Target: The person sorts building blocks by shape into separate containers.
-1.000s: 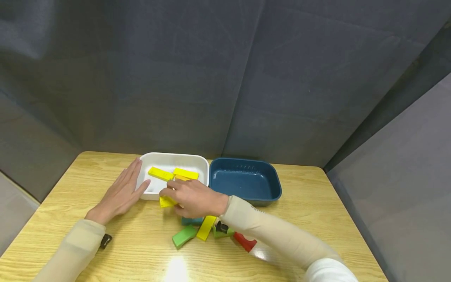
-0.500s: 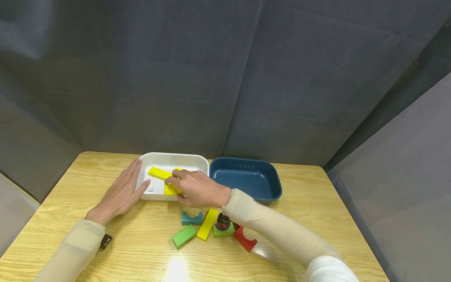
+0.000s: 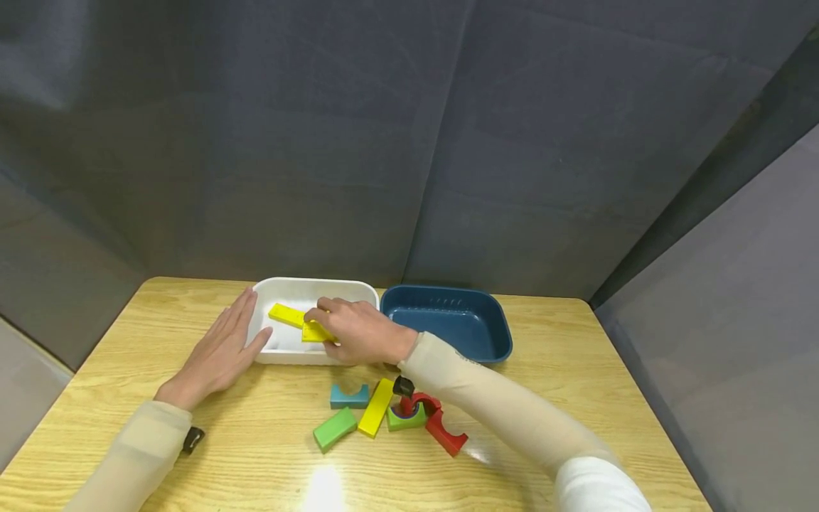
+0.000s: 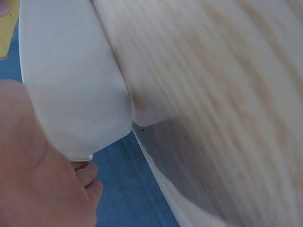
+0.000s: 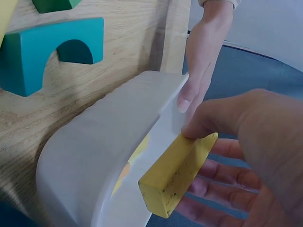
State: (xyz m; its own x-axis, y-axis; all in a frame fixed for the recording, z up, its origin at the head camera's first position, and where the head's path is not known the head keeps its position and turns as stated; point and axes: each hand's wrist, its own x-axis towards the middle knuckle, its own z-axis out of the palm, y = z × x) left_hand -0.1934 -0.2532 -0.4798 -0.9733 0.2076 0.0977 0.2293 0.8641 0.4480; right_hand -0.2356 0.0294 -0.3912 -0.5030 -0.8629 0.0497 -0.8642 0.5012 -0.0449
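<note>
"Yellow block (image 3: pixel 316 333) is hanging over the white bin (image 3: pixel 294 357), right? What's the right hand (image 3: pixel 363 331) doing?"

"Its grip is pinching that block, thumb on one side, fingers on the other. Left hand (image 3: pixel 220 345) is resting at the bin's left rim, fingers stretched out."

"Anything lying inside?"

"Another yellow block (image 3: pixel 285 314), but the right hand's blocking my view, so can't really tell what else. Teal arch (image 3: pixel 349 403) is sitting out front on the tabletop (image 3: pixel 243 455)."

R hand (image 5: pixel 265 137): we pinch yel. block (image 5: pixel 175 177) at wht. tray (image 5: pixel 102 130) opening
L hand (image 5: pixel 204 56): ours, at tray's rim
Teal arch (image 5: pixel 57 39): on bench (image 5: pixel 130 40), nr. grn. block (image 5: pixel 54 4)
</note>
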